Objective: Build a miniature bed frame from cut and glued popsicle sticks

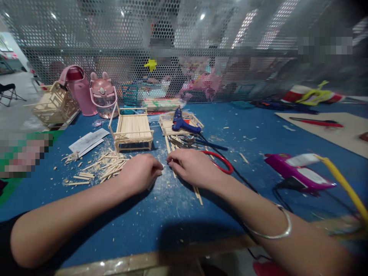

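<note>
1. The left hand (140,173) is just left of the frame's centre, low over the blue table (120,226), its fingers bent inward and the fingertips close together; whether anything is pinched there cannot be told.
2. The right hand (188,165) is just right of the centre, its fingers curled toward the left hand, the two apart by a narrow gap. How tightly it is closed, and on what, cannot be made out.
3. The stick pile (110,166), short pale pieces, lies left of centre, just beside the left hand.
4. Long sticks (197,195) show below the right hand, and more lie above it.
5. A small stick-built bench (133,128) stands upright, above and left of the hands.
6. Above the right hand, a blue glue gun (185,125) rests on a shallow stick frame (166,126), with pliers (184,142) just below it; their red handle (227,165) curves out to the right.
7. White paper pieces (89,142) lie left of the bench; a pink flask (82,92) and a clear-and-pink bottle (105,97) stand at upper left.
8. A purple-and-white tool (299,172) lies at right.
</note>
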`<act>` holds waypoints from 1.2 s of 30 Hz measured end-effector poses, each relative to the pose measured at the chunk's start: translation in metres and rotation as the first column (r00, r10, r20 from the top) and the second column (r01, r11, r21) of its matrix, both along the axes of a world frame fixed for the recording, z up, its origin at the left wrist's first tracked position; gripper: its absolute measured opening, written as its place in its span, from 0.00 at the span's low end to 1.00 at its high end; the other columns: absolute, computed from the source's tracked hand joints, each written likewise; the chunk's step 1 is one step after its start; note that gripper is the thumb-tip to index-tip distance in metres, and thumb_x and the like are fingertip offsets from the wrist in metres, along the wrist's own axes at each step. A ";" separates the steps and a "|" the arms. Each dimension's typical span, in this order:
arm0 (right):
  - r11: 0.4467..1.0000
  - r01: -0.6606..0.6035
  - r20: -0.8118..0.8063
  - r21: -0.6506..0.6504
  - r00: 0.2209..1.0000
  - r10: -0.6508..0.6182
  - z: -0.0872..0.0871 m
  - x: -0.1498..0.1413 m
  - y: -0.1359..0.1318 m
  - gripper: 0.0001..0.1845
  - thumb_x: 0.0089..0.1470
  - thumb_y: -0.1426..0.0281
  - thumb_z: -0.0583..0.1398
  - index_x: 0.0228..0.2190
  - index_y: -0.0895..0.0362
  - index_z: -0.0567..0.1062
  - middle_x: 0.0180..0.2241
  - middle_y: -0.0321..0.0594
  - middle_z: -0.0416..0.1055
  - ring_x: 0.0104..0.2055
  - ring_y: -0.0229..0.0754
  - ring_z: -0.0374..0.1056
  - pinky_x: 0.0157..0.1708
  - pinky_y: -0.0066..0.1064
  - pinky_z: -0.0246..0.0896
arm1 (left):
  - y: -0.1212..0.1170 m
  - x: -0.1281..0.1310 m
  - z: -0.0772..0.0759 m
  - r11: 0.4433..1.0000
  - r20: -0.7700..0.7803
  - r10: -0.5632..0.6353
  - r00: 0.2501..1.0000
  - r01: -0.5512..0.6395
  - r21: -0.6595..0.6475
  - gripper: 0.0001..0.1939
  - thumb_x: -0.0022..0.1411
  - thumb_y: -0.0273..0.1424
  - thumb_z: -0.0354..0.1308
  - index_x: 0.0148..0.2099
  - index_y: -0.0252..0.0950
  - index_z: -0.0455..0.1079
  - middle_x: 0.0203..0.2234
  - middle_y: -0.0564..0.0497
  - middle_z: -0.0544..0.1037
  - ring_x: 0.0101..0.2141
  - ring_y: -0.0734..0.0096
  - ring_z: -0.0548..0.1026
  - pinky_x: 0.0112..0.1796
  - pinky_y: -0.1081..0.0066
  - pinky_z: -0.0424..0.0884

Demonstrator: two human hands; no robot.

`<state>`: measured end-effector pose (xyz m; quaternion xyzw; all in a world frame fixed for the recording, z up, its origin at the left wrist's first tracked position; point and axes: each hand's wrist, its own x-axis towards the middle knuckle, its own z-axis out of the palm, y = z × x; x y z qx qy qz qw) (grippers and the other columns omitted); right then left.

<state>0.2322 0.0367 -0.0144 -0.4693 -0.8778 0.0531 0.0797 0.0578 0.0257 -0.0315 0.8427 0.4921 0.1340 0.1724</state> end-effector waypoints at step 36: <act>0.985 -0.153 0.051 -0.080 0.986 0.157 0.011 -0.040 0.018 0.10 0.52 0.73 0.52 0.25 0.58 0.72 0.23 0.41 0.71 0.24 0.36 0.62 0.25 0.29 0.52 | -0.012 -0.082 0.010 0.858 0.167 0.453 0.876 -0.479 0.185 0.10 0.58 0.36 0.50 0.36 0.34 0.65 0.23 0.52 0.70 0.24 0.71 0.67 0.27 0.71 0.61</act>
